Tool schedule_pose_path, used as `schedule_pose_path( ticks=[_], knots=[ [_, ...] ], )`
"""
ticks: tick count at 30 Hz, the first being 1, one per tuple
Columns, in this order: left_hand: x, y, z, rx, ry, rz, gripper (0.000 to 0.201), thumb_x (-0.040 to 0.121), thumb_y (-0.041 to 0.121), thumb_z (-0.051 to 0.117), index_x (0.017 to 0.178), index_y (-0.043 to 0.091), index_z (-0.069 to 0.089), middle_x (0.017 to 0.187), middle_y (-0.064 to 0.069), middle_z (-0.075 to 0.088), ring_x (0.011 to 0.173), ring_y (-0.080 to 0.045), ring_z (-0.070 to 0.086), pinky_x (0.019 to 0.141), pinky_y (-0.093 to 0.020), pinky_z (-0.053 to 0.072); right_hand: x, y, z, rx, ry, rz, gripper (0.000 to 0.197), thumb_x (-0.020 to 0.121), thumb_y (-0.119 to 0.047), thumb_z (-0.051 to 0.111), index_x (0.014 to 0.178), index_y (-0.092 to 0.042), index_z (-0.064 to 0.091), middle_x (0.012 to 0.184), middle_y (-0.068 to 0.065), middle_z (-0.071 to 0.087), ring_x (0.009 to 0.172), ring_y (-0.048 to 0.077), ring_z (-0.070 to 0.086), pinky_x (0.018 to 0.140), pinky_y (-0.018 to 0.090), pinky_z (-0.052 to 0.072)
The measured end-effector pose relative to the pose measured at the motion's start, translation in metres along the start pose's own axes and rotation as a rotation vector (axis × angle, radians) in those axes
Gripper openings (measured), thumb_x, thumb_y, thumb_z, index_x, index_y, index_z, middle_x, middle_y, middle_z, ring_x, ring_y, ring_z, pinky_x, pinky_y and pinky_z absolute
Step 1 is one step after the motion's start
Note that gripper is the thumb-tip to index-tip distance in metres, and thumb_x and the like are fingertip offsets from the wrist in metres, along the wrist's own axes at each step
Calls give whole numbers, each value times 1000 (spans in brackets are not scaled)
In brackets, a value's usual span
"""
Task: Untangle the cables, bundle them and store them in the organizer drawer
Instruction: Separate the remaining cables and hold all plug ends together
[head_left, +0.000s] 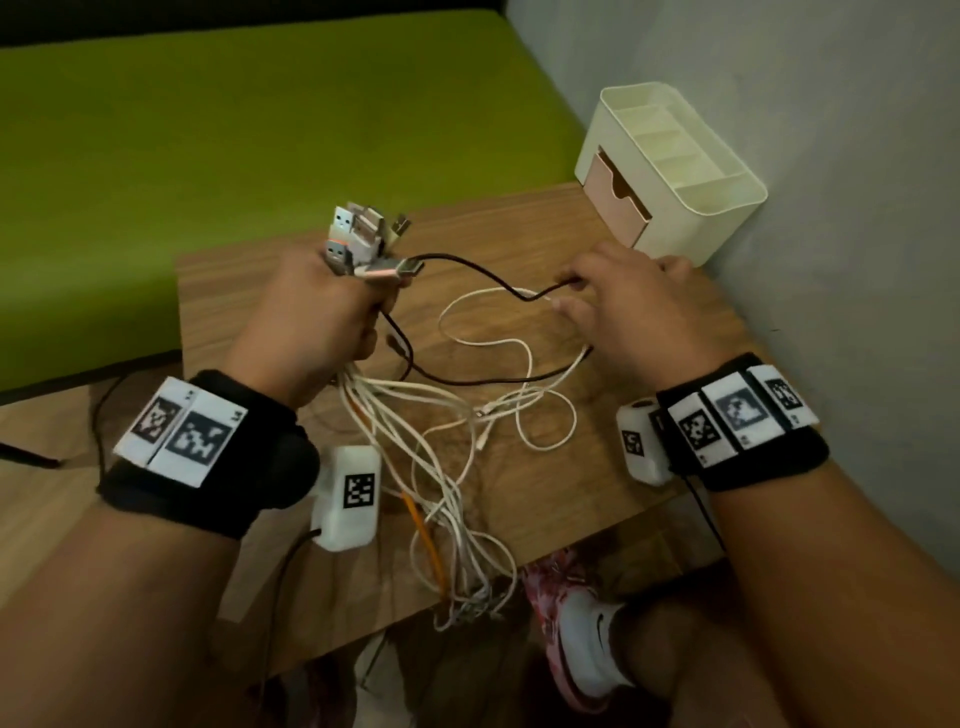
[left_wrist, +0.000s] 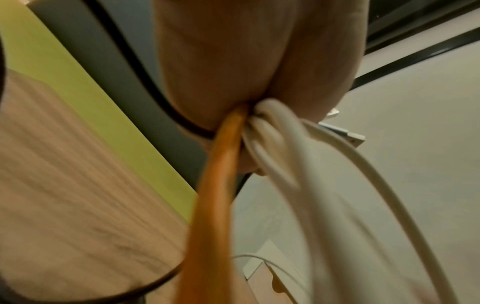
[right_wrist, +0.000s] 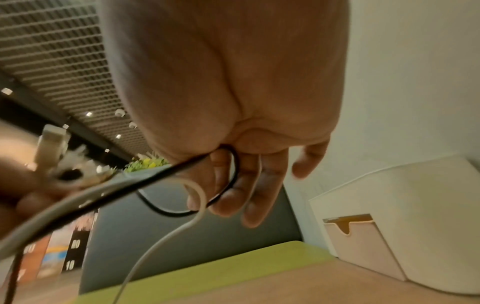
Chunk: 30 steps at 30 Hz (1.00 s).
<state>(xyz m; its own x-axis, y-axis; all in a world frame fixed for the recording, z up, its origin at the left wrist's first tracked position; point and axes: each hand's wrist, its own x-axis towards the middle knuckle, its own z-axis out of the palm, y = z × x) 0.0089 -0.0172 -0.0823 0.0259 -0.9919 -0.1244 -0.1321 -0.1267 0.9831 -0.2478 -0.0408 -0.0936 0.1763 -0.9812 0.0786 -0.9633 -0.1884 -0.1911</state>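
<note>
Head view: wooden tabletop (head_left: 571, 234) against a grey wall, organizer (head_left: 675, 171) sitting at its far corner. Left hand (head_left: 311, 317) is clenching the cable bundle (head_left: 447, 447), plugs sticking up; right hand (head_left: 634, 306) is pinching the black cable (head_left: 483, 270).

Left wrist: orange cable (left_wrist: 221, 164) and white strands are emerging from the fist; blurred.

Right wrist: black cable is looping round the fingers (right_wrist: 228, 197); drawer (right_wrist: 363, 244) is slightly open.

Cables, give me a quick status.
Left hand grips the plug ends. Right hand pinches the black cable. White cables tangled on the table. Organizer drawer slightly open, unobstructed.
</note>
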Motion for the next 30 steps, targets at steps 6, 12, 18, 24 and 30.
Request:
schedule_pose_path(
  ticks=[6,12,18,24,30],
  knots=[
    [3,-8,-1,279,65,-14,21,89,14,67,68,17,69,43,7,41,42,-16,35,49,-28,28,-2,-4,-14,580,127,119,1,94,-25,64,95,-25,65,87,-13,62,61,2,65,59,15,51],
    [-5,4,12,221,18,153,9,91,14,65,93,8,71,54,-3,56,37,-20,46,40,-23,36,4,-9,6,359,318,-215,6,88,-11,68,92,-9,72,90,4,67,73,16,61,67,35,53],
    [-15,0,34,334,-127,109,16,92,13,64,78,19,68,43,4,56,35,-13,48,39,-23,38,-6,-37,-1,519,323,-407,11,92,-9,65,97,-6,73,85,-3,63,64,0,54,60,19,46],
    [-11,0,37,175,-65,170,20,89,-2,59,78,13,67,52,10,60,38,-1,42,44,-21,34,-10,-43,-8,918,135,-143,26,88,-11,71,100,-33,64,85,-11,65,51,7,59,47,23,50],
    [2,6,4,-224,158,213,27,89,20,60,63,26,61,64,-11,40,42,-16,28,45,-27,21,-2,-14,0,742,71,-39,19,87,-26,74,81,-38,60,75,-15,63,65,-2,57,60,22,50]
  ],
)
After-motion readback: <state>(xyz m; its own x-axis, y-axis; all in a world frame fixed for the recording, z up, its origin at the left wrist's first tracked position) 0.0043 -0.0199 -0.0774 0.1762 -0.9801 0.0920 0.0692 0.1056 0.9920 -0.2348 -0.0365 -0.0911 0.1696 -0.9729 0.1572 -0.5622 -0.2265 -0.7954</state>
